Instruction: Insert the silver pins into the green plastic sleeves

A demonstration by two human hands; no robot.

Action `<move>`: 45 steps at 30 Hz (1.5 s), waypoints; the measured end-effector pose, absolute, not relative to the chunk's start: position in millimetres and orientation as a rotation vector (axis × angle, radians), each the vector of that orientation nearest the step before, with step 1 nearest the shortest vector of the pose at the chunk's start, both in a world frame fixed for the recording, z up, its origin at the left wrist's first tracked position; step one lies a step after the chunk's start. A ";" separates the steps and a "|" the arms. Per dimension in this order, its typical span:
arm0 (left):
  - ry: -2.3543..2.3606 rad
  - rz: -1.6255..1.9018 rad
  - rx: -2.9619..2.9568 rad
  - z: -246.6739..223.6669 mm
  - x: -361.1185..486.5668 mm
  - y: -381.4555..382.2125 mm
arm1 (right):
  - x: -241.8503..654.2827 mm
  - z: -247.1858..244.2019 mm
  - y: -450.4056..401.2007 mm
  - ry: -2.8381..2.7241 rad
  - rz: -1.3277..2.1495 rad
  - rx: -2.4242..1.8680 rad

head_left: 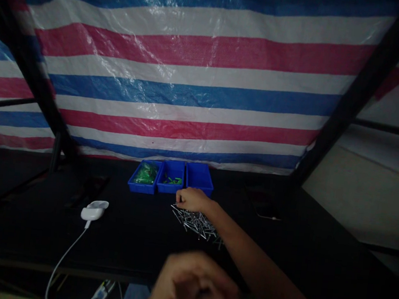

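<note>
**Right hand by the pin pile**

In the head view, the right hand (194, 199) bends down at the far left edge of a pile of thin metal pins (197, 224). It is the nearer hand. The pile lies on its near side, and the right arm (246, 245) crosses over the pile's right end. The pile runs longest from far left to near right, but the pins point many ways. I can't tell if the right fingers pinch one. The left hand (192, 286) is apart, low and close up, curled and blurry, so I can't tell what it holds.

The pile sits on a dark table (134, 230). Just past the right hand stand a left blue bin (141, 189), a middle blue bin (169, 189) and a right blue bin (200, 171). A white case (93, 210) sits well off to the left. A shiny striped sheet (191, 91) hangs behind.
</note>
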State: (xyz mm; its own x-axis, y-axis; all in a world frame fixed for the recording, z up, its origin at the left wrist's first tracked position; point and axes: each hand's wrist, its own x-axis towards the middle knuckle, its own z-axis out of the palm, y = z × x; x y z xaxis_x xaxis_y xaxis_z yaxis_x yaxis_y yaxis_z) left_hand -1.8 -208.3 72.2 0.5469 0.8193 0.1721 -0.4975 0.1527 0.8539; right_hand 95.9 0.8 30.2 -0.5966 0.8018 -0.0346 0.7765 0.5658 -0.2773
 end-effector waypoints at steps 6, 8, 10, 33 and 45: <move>0.777 1.712 0.731 75.8 -14.6 -115.5 | 105.7 21.9 -7.3 -2.379 0.560 -1.193; 0.816 1.739 0.770 68.8 -14.2 -87.6 | 112.2 18.6 -3.8 -2.238 0.642 -1.137; 0.875 1.715 0.893 62.2 -10.3 -62.1 | 120.7 15.9 2.4 -2.061 0.682 -1.101; 1.123 1.452 1.812 18.4 -5.2 3.8 | 145.7 -0.5 14.9 -1.662 0.361 -0.926; 1.173 1.450 2.034 21.0 -5.9 -1.3 | 146.6 3.1 10.4 -1.810 0.226 -1.038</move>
